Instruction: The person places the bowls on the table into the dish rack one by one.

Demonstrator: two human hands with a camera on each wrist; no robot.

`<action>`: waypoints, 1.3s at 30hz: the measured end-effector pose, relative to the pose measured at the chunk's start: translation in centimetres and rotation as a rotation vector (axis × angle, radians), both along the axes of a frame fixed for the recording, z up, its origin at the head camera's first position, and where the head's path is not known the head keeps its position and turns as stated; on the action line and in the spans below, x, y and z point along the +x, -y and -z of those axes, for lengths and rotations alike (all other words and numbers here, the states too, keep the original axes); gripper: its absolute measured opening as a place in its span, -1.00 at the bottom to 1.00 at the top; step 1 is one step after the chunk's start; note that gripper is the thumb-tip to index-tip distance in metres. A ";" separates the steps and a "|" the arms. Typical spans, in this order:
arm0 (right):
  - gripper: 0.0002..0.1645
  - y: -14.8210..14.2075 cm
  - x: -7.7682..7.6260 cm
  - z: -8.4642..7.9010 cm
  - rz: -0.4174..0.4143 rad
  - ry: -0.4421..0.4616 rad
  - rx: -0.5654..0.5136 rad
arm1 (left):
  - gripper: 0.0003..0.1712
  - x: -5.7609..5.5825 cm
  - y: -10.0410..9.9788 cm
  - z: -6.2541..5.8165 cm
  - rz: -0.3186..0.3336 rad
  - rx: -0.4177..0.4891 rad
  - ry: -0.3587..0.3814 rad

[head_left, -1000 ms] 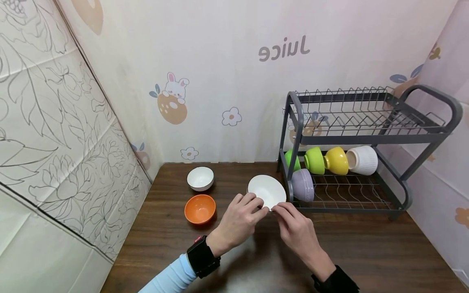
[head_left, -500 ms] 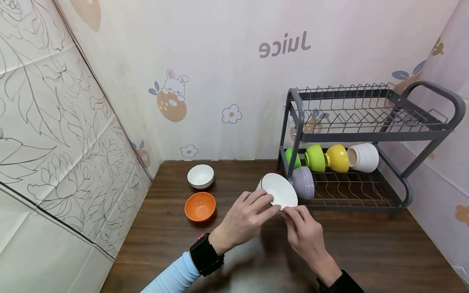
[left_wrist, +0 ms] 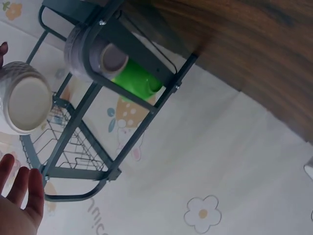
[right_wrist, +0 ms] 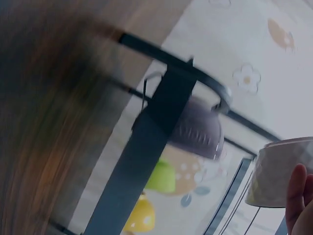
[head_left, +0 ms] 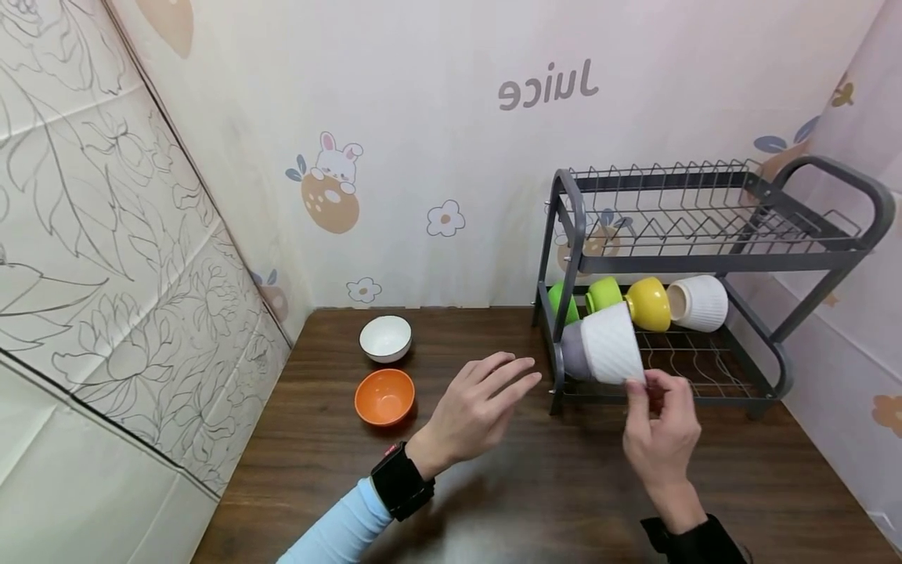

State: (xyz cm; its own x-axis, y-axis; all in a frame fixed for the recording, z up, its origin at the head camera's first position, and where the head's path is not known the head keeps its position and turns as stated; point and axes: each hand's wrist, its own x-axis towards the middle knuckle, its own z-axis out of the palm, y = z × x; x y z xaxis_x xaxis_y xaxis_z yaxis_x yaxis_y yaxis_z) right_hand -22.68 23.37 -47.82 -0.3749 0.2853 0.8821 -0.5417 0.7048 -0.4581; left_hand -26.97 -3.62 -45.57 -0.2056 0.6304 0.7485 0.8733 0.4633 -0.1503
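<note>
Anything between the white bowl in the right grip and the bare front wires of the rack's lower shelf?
Only the low front rail borders those wires; nothing else visible blocks them. In the head view, the lavender bowl sits partly behind the white bowl, to its left.

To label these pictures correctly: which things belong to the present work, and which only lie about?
Probably in the work: right hand; textured white cup it holds; dark rack.
Seemingly lying about: orange bowl; small white bowl; purple cup; yellow cup.

Left hand (head_left: pixel 482 407) — fingers loosely extended, right hand (head_left: pixel 662 431) — thumb and fingers pinching, hands apart
</note>
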 end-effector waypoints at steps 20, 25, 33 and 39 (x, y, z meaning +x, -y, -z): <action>-0.74 -4.6 -3.1 0.5 -0.094 0.396 -0.478 | -0.50 -1.3 -2.7 1.5 -0.109 -0.164 0.129; -0.82 -5.4 -3.9 0.6 -0.210 0.417 -0.690 | -0.50 -1.3 -2.7 1.9 -0.116 -0.169 0.138; -0.85 -6.2 -4.9 -0.3 -0.263 0.582 -0.879 | -0.52 -1.2 -2.9 2.0 -0.109 -0.162 0.141; -0.85 -6.6 -5.5 -0.4 -0.276 0.671 -0.912 | -0.52 -1.1 -2.9 2.1 -0.109 -0.162 0.154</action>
State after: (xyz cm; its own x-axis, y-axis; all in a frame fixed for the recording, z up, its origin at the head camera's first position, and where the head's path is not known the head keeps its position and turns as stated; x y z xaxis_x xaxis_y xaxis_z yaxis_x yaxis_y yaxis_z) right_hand -28.17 29.96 -47.41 -0.8368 0.5475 -0.0070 -0.0821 -0.1380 -0.9870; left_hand -28.10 -0.75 -47.65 -0.3828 0.7071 0.5945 0.8376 0.5372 -0.0995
